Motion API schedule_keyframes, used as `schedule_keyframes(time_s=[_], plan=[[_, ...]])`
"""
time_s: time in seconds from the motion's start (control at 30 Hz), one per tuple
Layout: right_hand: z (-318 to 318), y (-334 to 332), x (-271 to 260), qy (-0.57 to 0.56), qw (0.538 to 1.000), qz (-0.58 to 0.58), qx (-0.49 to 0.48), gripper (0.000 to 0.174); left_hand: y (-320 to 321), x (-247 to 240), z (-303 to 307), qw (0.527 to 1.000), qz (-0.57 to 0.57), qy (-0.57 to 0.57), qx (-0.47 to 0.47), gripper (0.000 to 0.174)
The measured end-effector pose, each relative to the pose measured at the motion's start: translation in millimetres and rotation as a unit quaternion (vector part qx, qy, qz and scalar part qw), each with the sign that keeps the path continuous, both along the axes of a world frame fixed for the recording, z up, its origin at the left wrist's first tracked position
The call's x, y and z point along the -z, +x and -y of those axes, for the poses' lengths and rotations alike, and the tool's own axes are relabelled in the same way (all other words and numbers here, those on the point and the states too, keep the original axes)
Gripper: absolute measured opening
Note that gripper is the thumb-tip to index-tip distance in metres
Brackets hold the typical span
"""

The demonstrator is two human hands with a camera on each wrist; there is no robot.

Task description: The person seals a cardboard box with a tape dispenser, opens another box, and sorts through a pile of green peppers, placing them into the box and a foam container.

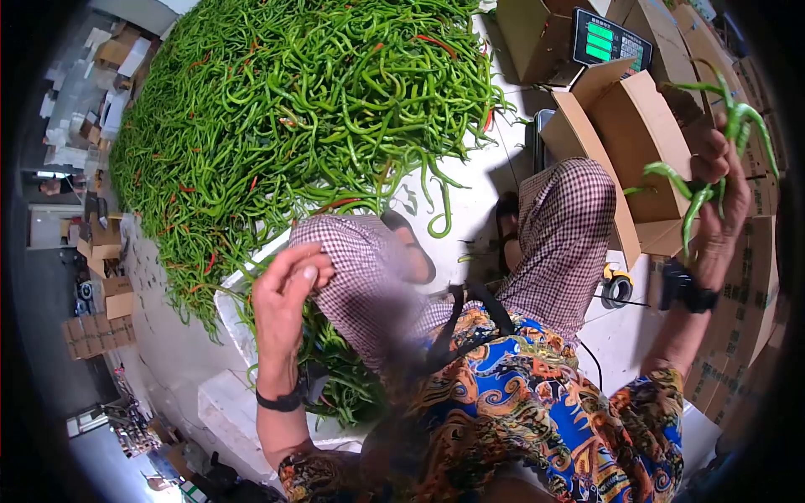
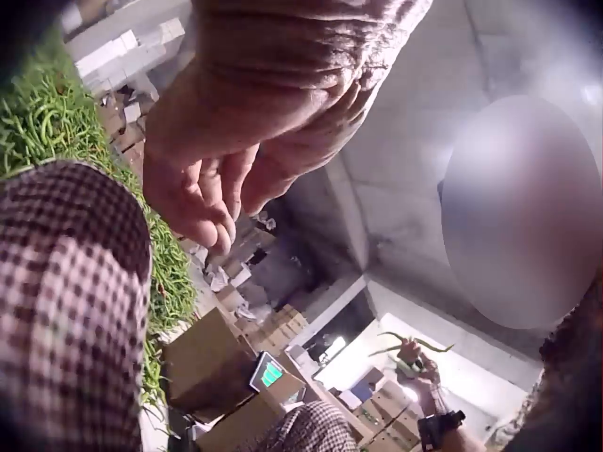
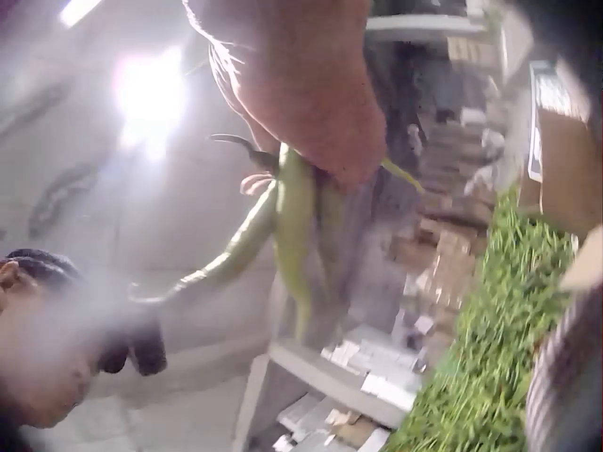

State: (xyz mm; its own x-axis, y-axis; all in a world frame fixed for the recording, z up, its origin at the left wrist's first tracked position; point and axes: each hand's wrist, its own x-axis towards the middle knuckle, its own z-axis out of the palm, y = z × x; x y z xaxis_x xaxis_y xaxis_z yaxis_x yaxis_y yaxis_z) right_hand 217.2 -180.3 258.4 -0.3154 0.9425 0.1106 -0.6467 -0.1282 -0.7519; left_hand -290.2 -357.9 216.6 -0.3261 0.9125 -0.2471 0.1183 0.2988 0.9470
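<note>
Green peppers [image 1: 728, 126] are gripped in the right hand [image 1: 728, 197], raised at the right above the open cardboard box [image 1: 633, 138]. In the right wrist view, several peppers [image 3: 295, 226] hang from the curled fingers of the right hand [image 3: 311, 104]. The left hand [image 1: 281, 302] holds nothing and is over the left knee, its fingers loosely bent. Loosely bent fingers of the left hand [image 2: 254, 122] also show in the left wrist view. A large heap of green peppers [image 1: 310, 101], with a few red ones, lies in front of the person.
A scale display [image 1: 610, 40] with lit green digits stands behind the box. A tape roll [image 1: 618, 287] lies on the floor right of the knees. More peppers [image 1: 344, 390] lie in a white container [image 1: 231, 323] beside the left leg. Stacked cartons [image 1: 738, 310] line the right side.
</note>
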Motion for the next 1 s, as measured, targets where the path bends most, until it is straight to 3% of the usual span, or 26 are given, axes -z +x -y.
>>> schedule_keyframes(time_s=[0.07,0.1,0.13,0.2,0.27,0.33,0.4,0.47,0.5,0.63,0.67,0.73,0.83,0.9,0.93,1.0], plan=[[-0.8,21.6,-3.2,0.032,0.972,0.198,0.124,0.036,1.2,-4.1,-27.9,0.999,0.044,-0.006,0.007,0.026],[2.8,16.0,-4.3,-0.001,0.932,0.304,0.197,0.027,1.7,-3.5,-40.4,0.997,0.072,-0.004,0.019,0.029],[-8.1,34.9,12.1,-0.042,0.905,0.396,0.148,0.028,3.1,-0.5,-53.9,0.997,0.075,0.0,0.019,0.029],[-2.5,36.9,35.3,-0.075,0.802,0.567,0.173,0.034,5.1,3.5,-78.9,0.994,0.082,-0.019,0.066,0.029],[3.3,59.6,85.6,-0.046,0.784,0.59,0.186,0.045,-0.7,8.6,-101.8,0.99,0.092,-0.024,0.105,0.029],[15.1,34.7,81.7,0.036,0.699,0.691,0.18,0.056,-7.0,16.3,-127.2,0.984,0.092,-0.056,0.144,0.03],[26.4,-16.5,66.8,-0.035,0.758,0.619,0.204,0.046,-15.0,27.8,-155.7,0.982,0.099,-0.087,0.138,0.031],[26.1,-79.2,46.7,-0.027,0.833,0.542,0.107,0.04,-19.7,46.3,-188.7,0.979,0.09,-0.101,0.151,0.031],[23.8,-110.8,46.8,-0.053,0.848,0.523,0.073,0.037,-21.0,60.0,-206.1,0.977,0.088,-0.11,0.16,0.031],[-6.3,-221.7,82.0,-0.132,0.921,0.365,-0.025,0.032,-40.1,117.5,-271.3,0.97,-0.022,-0.118,0.214,0.038],[-11.8,-245.7,101.9,-0.157,0.937,0.308,-0.057,0.032,-55.7,141.4,-287.0,0.964,-0.105,-0.109,0.219,0.041],[-26.3,-288.5,141.6,-0.139,0.937,0.313,-0.065,0.036,-65.5,144.5,-312.4,0.931,-0.283,-0.111,0.2,0.048],[-59.2,-324.4,218.2,-0.275,0.929,0.243,-0.06,0.041,-94.4,196.3,-347.0,0.926,-0.339,-0.015,0.164,0.051],[-80.5,-339.3,279.8,-0.323,0.912,0.25,-0.026,0.044,-105.7,221.8,-365.7,0.861,-0.468,0.019,0.2,0.063],[-91.0,-338.7,306.3,-0.317,0.912,0.26,-0.012,0.046,-106.7,227.5,-373.0,0.861,-0.467,0.016,0.202,0.063],[-117.5,-343.3,340.3,-0.318,0.908,0.263,0.078,0.049,-101.4,237.2,-388.7,0.861,-0.454,0.01,0.228,0.079]])
